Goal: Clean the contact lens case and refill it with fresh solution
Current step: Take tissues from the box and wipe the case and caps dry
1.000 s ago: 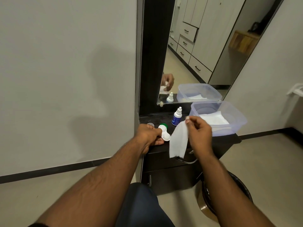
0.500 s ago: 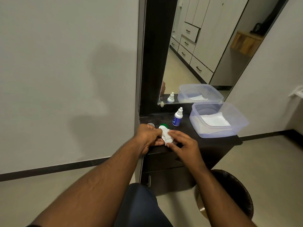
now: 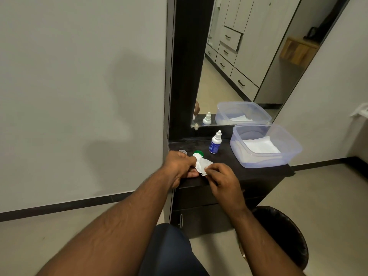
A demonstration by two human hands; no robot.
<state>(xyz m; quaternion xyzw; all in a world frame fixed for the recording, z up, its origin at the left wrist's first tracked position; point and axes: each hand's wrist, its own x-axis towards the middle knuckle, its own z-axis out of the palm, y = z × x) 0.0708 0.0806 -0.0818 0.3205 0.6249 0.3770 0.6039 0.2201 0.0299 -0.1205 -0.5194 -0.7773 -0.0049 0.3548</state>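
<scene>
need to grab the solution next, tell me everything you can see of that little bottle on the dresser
The solution bottle is small, of white plastic with a blue label and a narrow white dropper cap, still on. It stands upright on the dark dresser top, between the green cap and the clear tub. Nothing touches it.

Two bare forearms, without sleeves, watch or rings, end in the left hand and the right hand. Below them, one knee is covered in dark navy cloth.
</scene>
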